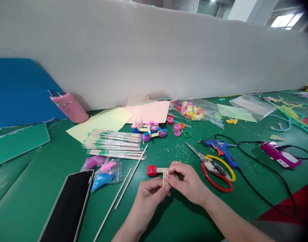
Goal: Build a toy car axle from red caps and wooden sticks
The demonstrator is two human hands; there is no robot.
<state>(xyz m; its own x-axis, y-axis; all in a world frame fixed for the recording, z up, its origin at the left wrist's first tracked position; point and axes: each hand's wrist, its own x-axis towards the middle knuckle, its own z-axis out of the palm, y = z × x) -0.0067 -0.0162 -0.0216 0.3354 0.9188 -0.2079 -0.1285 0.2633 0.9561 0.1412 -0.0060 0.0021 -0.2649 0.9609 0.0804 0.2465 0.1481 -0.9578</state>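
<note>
Short wooden sticks [165, 178] stand upright, pinched between the fingers of my left hand [151, 195] and my right hand [185, 179]. Just behind them, more short sticks [162, 170] lie sideways and reach a red lump [151, 170] at their left end. Two long wooden sticks [131, 178] rest on the table left of my hands. To the right of my right hand lie scissors [209, 166] with red and yellow handles. Small models with purple and blue wheels [154, 133] stand farther back.
Wrapped stick bundles [115, 144], clay bags [103, 171] and a phone [68, 208] lie left. A pink cup [69, 107] leans at the wall. Coloured caps [177, 127] sit behind. At right are a blue glue gun [220, 151], its cable and a purple device [280, 155].
</note>
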